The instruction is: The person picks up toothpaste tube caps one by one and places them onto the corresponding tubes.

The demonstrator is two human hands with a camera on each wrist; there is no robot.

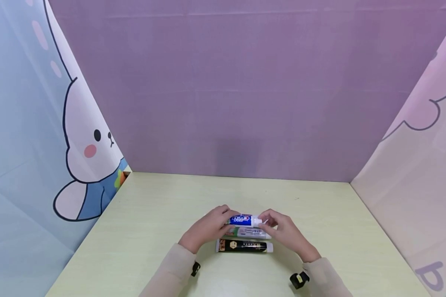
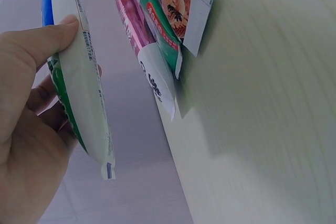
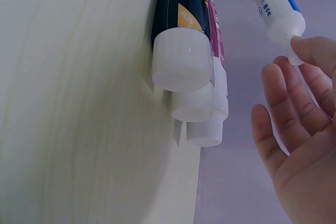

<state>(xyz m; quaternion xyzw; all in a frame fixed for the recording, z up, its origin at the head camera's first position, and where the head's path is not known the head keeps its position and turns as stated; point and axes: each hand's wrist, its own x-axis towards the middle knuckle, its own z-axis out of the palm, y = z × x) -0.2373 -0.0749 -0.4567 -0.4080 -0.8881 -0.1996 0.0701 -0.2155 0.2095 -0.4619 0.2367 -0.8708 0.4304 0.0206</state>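
Note:
My left hand [image 1: 209, 226] grips a blue, white and green toothpaste tube [image 1: 240, 220] above the table. In the left wrist view its thumb lies along the white side of that toothpaste tube [image 2: 79, 77], with the other fingers behind. My right hand [image 1: 285, 232] pinches the tube's white cap end [image 3: 295, 51] between thumb and a fingertip; its other fingers are spread and loosely bent. Below lie a black toothpaste tube [image 1: 245, 246], a green-and-white toothpaste tube [image 1: 252, 233] and a pink-and-white toothpaste tube [image 2: 134, 24], side by side. The pink one is hidden in the head view.
The pale wooden table [image 1: 163, 198] meets a purple cloth backdrop [image 1: 238, 90] at the back. A blue cloth with a cartoon rabbit [image 1: 89, 165] hangs at the left, a pink and cream cloth [image 1: 423, 173] at the right. Dark wrist devices [image 1: 299, 279] sit below both wrists.

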